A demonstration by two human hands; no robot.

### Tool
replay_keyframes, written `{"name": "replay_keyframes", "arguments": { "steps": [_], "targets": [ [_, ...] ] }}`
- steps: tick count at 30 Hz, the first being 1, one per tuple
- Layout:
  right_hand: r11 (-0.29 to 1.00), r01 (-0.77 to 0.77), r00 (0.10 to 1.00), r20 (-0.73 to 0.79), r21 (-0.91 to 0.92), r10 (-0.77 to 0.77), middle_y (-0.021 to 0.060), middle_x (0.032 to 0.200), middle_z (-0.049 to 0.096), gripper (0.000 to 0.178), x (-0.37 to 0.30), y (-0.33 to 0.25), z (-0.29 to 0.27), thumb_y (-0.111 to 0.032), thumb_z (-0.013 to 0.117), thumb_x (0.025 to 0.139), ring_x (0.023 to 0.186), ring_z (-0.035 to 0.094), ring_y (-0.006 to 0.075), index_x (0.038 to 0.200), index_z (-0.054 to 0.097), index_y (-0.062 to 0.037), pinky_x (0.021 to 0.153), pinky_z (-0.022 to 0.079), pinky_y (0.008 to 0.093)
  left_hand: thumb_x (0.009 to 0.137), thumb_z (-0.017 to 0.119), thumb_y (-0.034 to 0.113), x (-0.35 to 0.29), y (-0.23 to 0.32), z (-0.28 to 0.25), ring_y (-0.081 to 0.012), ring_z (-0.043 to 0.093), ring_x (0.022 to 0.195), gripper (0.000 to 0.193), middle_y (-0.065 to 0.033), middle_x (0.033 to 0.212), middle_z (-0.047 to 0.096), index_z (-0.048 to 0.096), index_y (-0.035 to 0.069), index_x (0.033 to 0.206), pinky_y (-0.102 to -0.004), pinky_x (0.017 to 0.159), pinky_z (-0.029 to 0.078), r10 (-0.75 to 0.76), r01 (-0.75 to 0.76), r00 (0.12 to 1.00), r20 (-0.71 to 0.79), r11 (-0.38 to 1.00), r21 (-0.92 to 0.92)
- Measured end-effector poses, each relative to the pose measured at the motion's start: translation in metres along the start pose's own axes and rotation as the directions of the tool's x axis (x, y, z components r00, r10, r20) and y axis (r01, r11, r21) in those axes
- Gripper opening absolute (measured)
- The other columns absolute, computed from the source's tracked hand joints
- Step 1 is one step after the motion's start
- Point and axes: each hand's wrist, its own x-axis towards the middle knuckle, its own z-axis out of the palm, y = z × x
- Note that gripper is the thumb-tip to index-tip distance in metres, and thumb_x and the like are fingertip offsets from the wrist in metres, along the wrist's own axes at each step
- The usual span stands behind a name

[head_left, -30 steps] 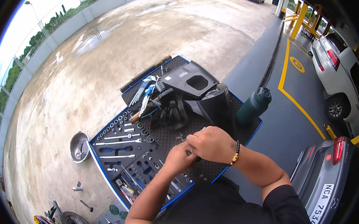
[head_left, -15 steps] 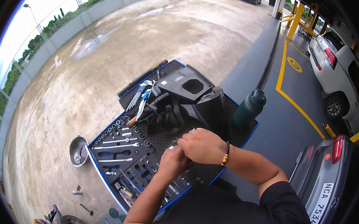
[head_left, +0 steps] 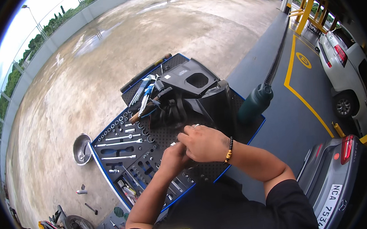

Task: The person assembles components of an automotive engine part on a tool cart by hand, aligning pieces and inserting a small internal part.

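- Left hand was curled up nearly into a fist, with a small pale piece poking out at the top, seemingly pinched there by the thumb side.
- Right hand was bent over the left one and touching it, fingers curled down. Its fingertips were tucked out of sight, so I couldn't tell if it had hold of anything too.
- So the piece sat up in front of the knuckles, above the black perforated top of the tool cart, short of the black plastic cover.
- Handling, just my guess: tiny thing, so next to no weight. Couldn't tell metal from plastic, but I'd have bet on stiff rather than squishy, and more likely to get dropped than broken. Any grease would've made it slippery.
- Best hold, imo, was thumb and index tip on opposite edges, with the other hand steadying it. Most of it was hidden, so no promises on its shape.
- Also around: silver wrenches in their foam slots on the left, hex keys further up, and a dark green bottle on the right.
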Motion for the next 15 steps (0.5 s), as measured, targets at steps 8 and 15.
{"name": "replay_keyframes", "arguments": {
  "steps": [8, 15],
  "targets": [
    [0.988, 0.137, 0.990, -0.040, 0.068, -0.134, 0.0156, 0.083, 0.071, 0.018, 0.002, 0.006, 0.001, -0.016, 0.064, 0.089, 0.084, 0.072, 0.0345, 0.103, 0.063, -0.0057, 0.078, 0.057, 0.0431, 0.083, 0.075, 0.018, -0.002, 0.012, 0.001, -0.0354, 0.073, 0.089, 0.024, -0.0178, 0.092, 0.074, 0.071, 0.004, 0.103, -0.0404, 0.079, 0.057, -0.021, 0.018, 0.999, 0.038, 0.997, 0.080],
    [0.997, -0.022, 0.973, 0.230, 0.071, 0.005, 0.0158, 0.089, 0.072, 0.022, -0.001, 0.005, -0.004, -0.014, 0.067, 0.086, 0.089, 0.072, 0.0330, 0.105, 0.063, -0.0038, 0.080, 0.057, 0.0425, 0.081, 0.076, 0.015, -0.004, 0.006, 0.004, -0.0369, 0.072, 0.090, 0.025, -0.0179, 0.095, 0.074, 0.070, 0.003, 0.102, -0.0419, 0.079, 0.057, -0.074, 0.074, 0.997, 0.008, 0.997, 0.023]
  ]
}}
